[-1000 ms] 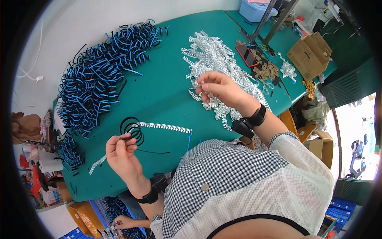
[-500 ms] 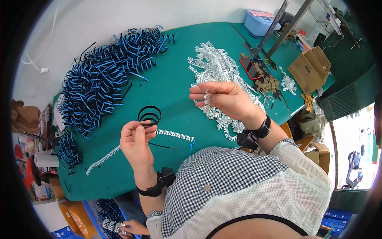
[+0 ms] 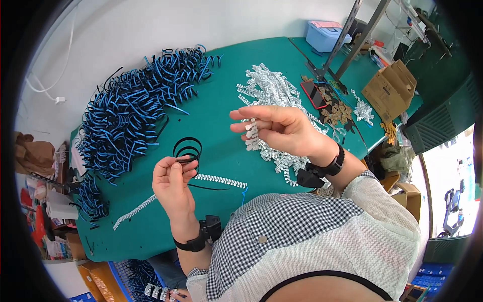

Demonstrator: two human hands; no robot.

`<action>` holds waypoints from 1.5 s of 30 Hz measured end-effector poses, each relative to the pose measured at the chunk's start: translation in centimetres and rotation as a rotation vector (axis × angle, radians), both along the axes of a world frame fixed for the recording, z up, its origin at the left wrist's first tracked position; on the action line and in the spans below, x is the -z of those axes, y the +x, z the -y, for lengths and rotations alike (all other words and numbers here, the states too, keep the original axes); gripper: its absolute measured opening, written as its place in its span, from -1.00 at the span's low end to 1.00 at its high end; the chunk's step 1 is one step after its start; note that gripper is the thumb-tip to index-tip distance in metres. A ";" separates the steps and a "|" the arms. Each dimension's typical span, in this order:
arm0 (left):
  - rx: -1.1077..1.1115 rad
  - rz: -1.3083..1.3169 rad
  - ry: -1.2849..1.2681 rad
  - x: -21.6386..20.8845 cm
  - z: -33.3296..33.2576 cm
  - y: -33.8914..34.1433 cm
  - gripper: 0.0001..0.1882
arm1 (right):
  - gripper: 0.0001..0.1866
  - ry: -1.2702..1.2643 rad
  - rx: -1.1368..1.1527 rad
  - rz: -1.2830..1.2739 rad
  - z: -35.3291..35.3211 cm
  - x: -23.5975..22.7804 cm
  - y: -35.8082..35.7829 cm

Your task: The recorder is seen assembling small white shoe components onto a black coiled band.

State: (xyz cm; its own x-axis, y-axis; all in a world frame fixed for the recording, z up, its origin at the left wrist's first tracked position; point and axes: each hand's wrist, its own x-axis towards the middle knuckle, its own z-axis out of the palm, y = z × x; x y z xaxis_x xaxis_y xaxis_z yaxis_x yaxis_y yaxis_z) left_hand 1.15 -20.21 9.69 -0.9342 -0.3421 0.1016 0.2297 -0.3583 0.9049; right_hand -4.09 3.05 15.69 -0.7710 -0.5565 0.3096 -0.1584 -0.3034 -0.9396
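Left hand (image 3: 172,184), black coil (image 3: 187,147) — end probably hidden

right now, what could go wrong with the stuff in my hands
The black coil pinched in your left hand has loose loops that might tangle. The silver trim in your right hand appears in front of the silver pile, so if dropped it could get lost there.

A: Held coil (image 3: 187,138)?
B: Smooth, dark, looks like plastic. Held trim (image 3: 252,135): silvery, ridged.
A: Curled-strip heap (image 3: 128,110)?
B: Glossy blue and black.
A: Tabletop (image 3: 216,105)?
B: Smooth, green, faint sheen. Carton (image 3: 383,91): matt cardboard. Checked panel (image 3: 282,216): woven cloth. Blue tub (image 3: 322,40): smooth plastic.
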 end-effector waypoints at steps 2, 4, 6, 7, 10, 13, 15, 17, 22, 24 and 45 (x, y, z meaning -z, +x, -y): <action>-0.005 0.010 0.009 -0.1 0.0 -0.1 -0.89 | -0.50 0.001 0.009 0.026 0.1 0.0 -0.2; -0.006 0.013 0.013 0.0 -0.1 -0.2 -0.89 | -0.53 0.014 0.019 -0.186 0.0 0.9 -0.8; -0.009 0.019 0.017 0.1 -0.1 -0.2 -0.89 | -0.56 0.044 0.052 -0.306 -0.3 1.6 -1.6; -0.007 0.024 0.019 0.0 -0.2 -0.3 -0.89 | -0.58 0.070 0.090 -0.425 -0.4 1.7 -1.8; -0.008 0.028 0.024 0.3 0.0 -0.5 -0.89 | -0.63 0.042 0.180 -0.125 -0.3 0.9 -1.2; -0.011 0.033 0.030 0.3 -0.1 -0.8 -0.91 | -0.71 -0.021 0.231 -0.046 -0.1 1.0 -1.3; -0.029 0.039 0.037 0.2 -0.1 -0.7 -0.92 | -0.76 0.012 0.260 0.022 0.1 0.8 -1.3; -0.026 0.046 0.023 0.3 0.1 -0.7 -0.90 | -0.77 0.042 0.228 0.013 -0.2 1.0 -1.6; -0.042 0.025 0.022 0.0 0.4 -0.6 -0.90 | -0.87 0.166 0.259 0.000 0.0 0.5 -2.3; -0.042 0.028 0.015 0.0 0.7 -0.6 -0.90 | -0.90 0.249 0.346 -0.127 -0.5 -0.4 -3.0; -0.055 0.043 -0.078 -0.9 1.2 0.0 -0.91 | -0.79 0.303 0.188 -0.226 0.1 -10.0 -1.5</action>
